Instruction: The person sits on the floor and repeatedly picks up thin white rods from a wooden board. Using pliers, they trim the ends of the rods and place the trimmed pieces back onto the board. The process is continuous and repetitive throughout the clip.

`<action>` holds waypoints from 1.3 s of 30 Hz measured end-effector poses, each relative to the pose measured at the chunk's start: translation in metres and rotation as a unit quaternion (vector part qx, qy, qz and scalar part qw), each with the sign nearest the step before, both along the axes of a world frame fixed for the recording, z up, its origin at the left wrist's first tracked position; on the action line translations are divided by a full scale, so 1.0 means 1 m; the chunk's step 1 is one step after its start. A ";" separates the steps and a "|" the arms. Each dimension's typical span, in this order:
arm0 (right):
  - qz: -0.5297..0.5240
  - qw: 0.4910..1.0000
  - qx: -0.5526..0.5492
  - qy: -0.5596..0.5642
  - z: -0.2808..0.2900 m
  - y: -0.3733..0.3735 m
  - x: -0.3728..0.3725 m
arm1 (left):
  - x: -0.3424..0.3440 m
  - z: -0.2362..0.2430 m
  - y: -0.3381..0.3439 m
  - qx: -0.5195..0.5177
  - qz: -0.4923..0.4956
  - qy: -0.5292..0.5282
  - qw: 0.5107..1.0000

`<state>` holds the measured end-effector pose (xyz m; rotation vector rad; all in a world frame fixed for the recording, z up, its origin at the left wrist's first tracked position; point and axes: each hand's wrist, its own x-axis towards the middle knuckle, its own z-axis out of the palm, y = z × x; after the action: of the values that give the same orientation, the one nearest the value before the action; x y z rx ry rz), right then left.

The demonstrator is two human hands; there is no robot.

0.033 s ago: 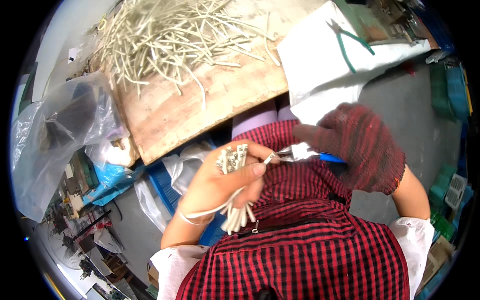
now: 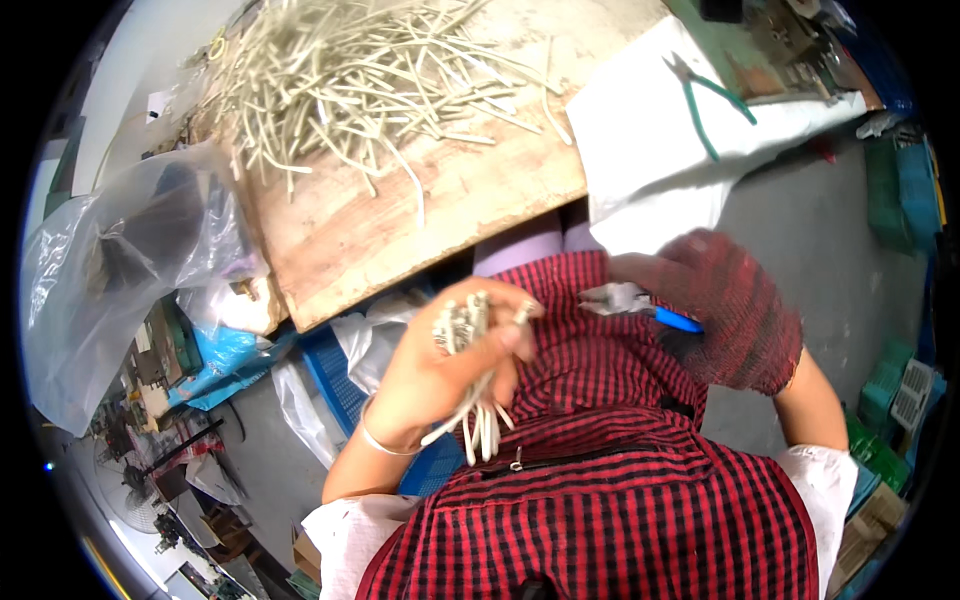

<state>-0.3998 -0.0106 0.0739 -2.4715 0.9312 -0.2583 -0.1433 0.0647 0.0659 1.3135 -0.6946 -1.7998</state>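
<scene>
A bundle of cream-coloured tube-like wires (image 2: pixel 482 428) with small terminal-like tips is gripped in my left hand (image 2: pixel 415 365), their tails hanging below the palm. One tip pokes out between my thumb and forefinger, slightly blurred. In a dark red and black knitted glove, my right hand (image 2: pixel 740 320) is closed round blue-handled pliers (image 2: pixel 680 320). The pliers' metal jaws point toward my left hand, apart from the wires. A large loose pile of the same cream wires (image 2: pixel 370 85) lies on the wooden board (image 2: pixel 370 235).
Green-handled pliers (image 2: pixel 705 105) rest on a white cloth-like sheet (image 2: pixel 640 150) at the far right. Clear plastic bags (image 2: pixel 140 260) hang at the left. A blue crate (image 2: pixel 335 375) stands below the board, and green bins (image 2: pixel 880 450) stand at the right.
The blue-handled pliers have drawn away to the right from the wire tip at my left fingers. My left hand has shifted only slightly, still gripping the bundle.
</scene>
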 end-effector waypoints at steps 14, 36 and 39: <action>-0.073 0.966 0.235 -0.083 -0.047 0.036 -0.004 | 0.055 -0.065 -0.087 -0.202 0.014 -0.796 0.570; -0.085 0.996 0.003 -0.001 0.031 0.026 0.048 | -0.002 0.016 -0.001 -0.026 0.052 -0.021 0.998; -0.052 0.994 -0.089 0.035 0.031 0.025 0.041 | 0.001 0.022 -0.003 0.006 0.033 -0.028 0.999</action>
<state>-0.3583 0.0141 0.1044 -2.6116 1.1118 -0.3024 -0.1422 0.0622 0.0884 1.3842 -0.6637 -1.7220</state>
